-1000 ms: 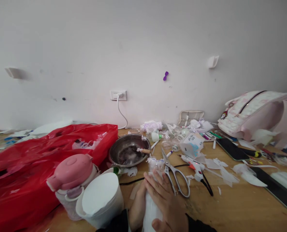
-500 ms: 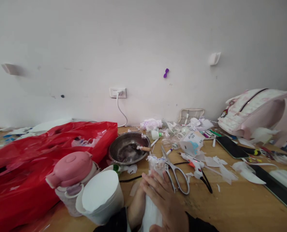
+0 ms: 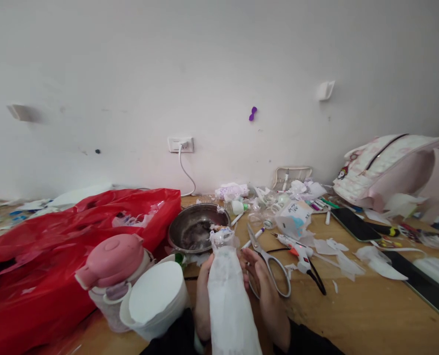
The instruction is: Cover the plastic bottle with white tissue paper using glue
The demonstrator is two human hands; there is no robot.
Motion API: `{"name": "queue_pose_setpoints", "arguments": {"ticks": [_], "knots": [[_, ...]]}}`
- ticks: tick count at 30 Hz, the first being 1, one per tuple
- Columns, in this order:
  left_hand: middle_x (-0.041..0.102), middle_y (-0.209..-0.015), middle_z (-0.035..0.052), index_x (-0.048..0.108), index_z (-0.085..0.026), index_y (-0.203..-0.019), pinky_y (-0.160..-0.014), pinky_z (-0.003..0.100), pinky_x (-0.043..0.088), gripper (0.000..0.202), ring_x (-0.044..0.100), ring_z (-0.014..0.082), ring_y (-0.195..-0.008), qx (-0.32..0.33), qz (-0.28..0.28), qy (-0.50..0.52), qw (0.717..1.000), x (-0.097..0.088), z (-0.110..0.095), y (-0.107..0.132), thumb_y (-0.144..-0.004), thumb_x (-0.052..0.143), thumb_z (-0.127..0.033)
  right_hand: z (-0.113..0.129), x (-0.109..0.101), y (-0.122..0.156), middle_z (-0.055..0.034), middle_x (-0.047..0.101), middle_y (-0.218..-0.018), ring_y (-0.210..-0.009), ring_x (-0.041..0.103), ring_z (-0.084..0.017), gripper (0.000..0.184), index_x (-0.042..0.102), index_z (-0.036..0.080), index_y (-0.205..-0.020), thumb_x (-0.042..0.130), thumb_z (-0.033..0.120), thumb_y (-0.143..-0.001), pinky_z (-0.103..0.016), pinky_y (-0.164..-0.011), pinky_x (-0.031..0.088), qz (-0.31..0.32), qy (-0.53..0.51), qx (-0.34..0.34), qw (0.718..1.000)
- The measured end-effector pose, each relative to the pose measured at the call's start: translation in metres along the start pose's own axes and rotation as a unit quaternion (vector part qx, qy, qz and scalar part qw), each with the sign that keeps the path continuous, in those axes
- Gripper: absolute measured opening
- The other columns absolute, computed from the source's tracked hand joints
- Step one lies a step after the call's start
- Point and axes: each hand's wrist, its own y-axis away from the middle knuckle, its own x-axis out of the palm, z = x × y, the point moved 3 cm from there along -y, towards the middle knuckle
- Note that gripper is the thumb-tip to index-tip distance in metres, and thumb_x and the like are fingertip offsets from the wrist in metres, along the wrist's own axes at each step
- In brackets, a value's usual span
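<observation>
Both hands are up at the bottom centre of the view, and between them is the paper-wrapped bottle (image 3: 230, 296), tilted away from the person with its crinkled clear neck (image 3: 222, 237) pointing toward the wall. The left hand (image 3: 203, 296) presses along the bottle's left side, thumb edge showing and the rest of its fingers hidden behind the white wrap, so how far they curl cannot be told. The right hand (image 3: 264, 291) cups the right side, fingers (image 3: 249, 262) narrow and lightly curved, tips touching the paper near the shoulder. The bottle is lifted just above the wooden table (image 3: 352, 315), in front of the metal bowl (image 3: 193, 229). Just beside the right hand lie the scissors (image 3: 270, 268), blades pointing away, and just past them the glue gun (image 3: 298, 250) with its black cord. To the left stand a white tub (image 3: 155, 301) and, touching it, a pink-lidded flask (image 3: 111, 261), both against the red plastic bag (image 3: 64, 236). Paper scraps (image 3: 338, 256) litter the right side, with a dark phone (image 3: 352, 224) near a pink backpack (image 3: 389, 167).
</observation>
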Motion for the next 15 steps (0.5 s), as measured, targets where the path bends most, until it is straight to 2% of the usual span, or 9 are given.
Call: {"name": "queue_pose_setpoints", "arguments": {"ticks": [5,6,8,9,10,13,15], "knots": [[0.069,-0.067,0.0094,0.068,-0.007,-0.08,-0.058,0.027,0.05,0.039,0.063,0.0169,-0.055,0.007,-0.004,-0.02,1.0,-0.003,0.005,-0.005,-0.087,0.043,-0.035,-0.001,0.0,0.002,-0.0057,0.06,-0.124,-0.116,0.053,-0.024,0.048,0.06,0.028,-0.113,0.043,0.061,-0.084,-0.04,-0.098,0.042,0.032,-0.003,0.028,0.999],[0.069,-0.067,0.0093,0.068,-0.007,-0.08,-0.058,0.027,0.05,0.039,0.063,0.017,-0.055,0.004,-0.008,-0.027,1.0,-0.005,0.006,-0.006,-0.088,0.042,-0.034,0.002,-0.002,-0.003,-0.0067,0.062,-0.121,-0.112,0.056,-0.024,0.049,0.06,0.027,-0.112,0.04,0.062,-0.085,-0.038,-0.094,0.045,0.025,0.007,0.021,0.999],[0.068,-0.063,0.0091,0.068,-0.007,-0.078,-0.056,0.028,0.05,0.041,0.062,0.0173,-0.052,-0.008,-0.03,-0.037,0.999,-0.01,0.009,-0.007,-0.089,0.04,-0.035,0.014,-0.005,-0.022,-0.0094,0.063,-0.117,-0.104,0.06,-0.022,0.054,0.058,0.023,-0.113,0.023,0.057,-0.09,-0.036,-0.086,0.049,0.012,0.116,-0.016,0.993],[0.067,-0.062,0.0089,0.068,-0.007,-0.076,-0.055,0.028,0.049,0.042,0.061,0.0175,-0.051,-0.015,-0.045,-0.039,0.998,-0.012,0.011,-0.007,-0.089,0.039,-0.035,0.023,-0.006,-0.037,-0.0111,0.063,-0.116,-0.102,0.062,-0.022,0.057,0.058,0.02,-0.113,0.016,0.052,-0.092,-0.034,-0.084,0.05,0.009,0.2,-0.043,0.979],[0.067,-0.06,0.0088,0.068,-0.008,-0.075,-0.053,0.028,0.049,0.042,0.061,0.0177,-0.05,-0.019,-0.055,-0.04,0.997,-0.014,0.011,-0.007,-0.089,0.04,-0.036,0.033,-0.004,-0.053,-0.012,0.064,-0.114,-0.099,0.063,-0.02,0.058,0.057,0.018,-0.113,0.008,0.044,-0.094,-0.034,-0.081,0.05,0.024,0.334,-0.064,0.94],[0.067,-0.06,0.0083,0.067,-0.009,-0.075,-0.053,0.028,0.048,0.043,0.061,0.0187,-0.052,-0.023,-0.075,-0.05,0.996,-0.02,0.012,-0.009,-0.088,0.041,-0.04,0.061,0.006,-0.105,-0.0101,0.07,-0.094,-0.089,0.064,-0.023,0.037,0.066,0.017,-0.088,0.039,0.043,-0.086,-0.034,-0.081,0.047,0.082,0.446,-0.058,0.889],[0.067,-0.061,0.0086,0.067,-0.009,-0.075,-0.054,0.029,0.048,0.042,0.062,0.0197,-0.054,-0.013,-0.072,-0.073,0.995,-0.024,0.012,-0.01,-0.086,0.044,-0.043,0.071,0.019,-0.13,-0.0143,0.071,-0.081,-0.085,0.064,-0.028,0.041,0.065,0.015,-0.068,0.043,0.046,-0.083,-0.039,-0.08,0.045,0.11,0.514,-0.03,0.85]]}}
